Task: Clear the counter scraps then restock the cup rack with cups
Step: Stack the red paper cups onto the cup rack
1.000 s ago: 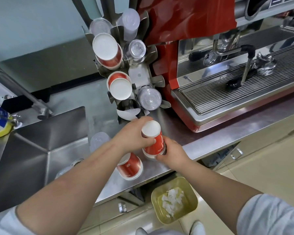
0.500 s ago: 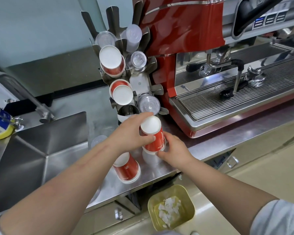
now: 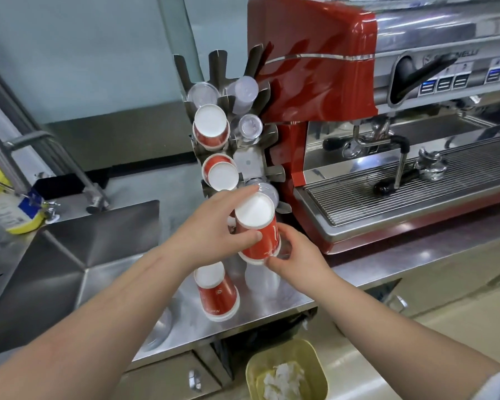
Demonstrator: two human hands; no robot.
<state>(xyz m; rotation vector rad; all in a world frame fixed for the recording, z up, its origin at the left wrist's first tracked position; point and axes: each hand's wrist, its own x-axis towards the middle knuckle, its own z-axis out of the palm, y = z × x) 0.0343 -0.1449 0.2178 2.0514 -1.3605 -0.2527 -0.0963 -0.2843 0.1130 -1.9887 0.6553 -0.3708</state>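
Both hands hold a red paper cup stack [image 3: 259,232], bottom end up, tilted toward the metal cup rack [image 3: 250,163]. My left hand [image 3: 214,229] grips its upper side, and my right hand [image 3: 293,256] holds its rim end from below. The stack is lifted off the steel counter [image 3: 272,301], just in front of the rack's lowest slots. The rack holds two red cup stacks [image 3: 211,129] and several clear plastic cups [image 3: 250,127]. A second red cup stack [image 3: 217,293] stands upside down on the counter near the front edge. A clear cup [image 3: 260,277] stands under the held stack.
A red espresso machine [image 3: 344,111] with a grated drip tray stands right of the rack. A steel sink [image 3: 70,255] and faucet lie to the left, with a yellow-based bottle [image 3: 15,215] beside them. A yellow bin [image 3: 286,370] with white scraps sits on the floor below.
The two hands have lifted the red cup stack off the counter and moved it up toward the rack's lower slots. A clear cup is now exposed beneath it.
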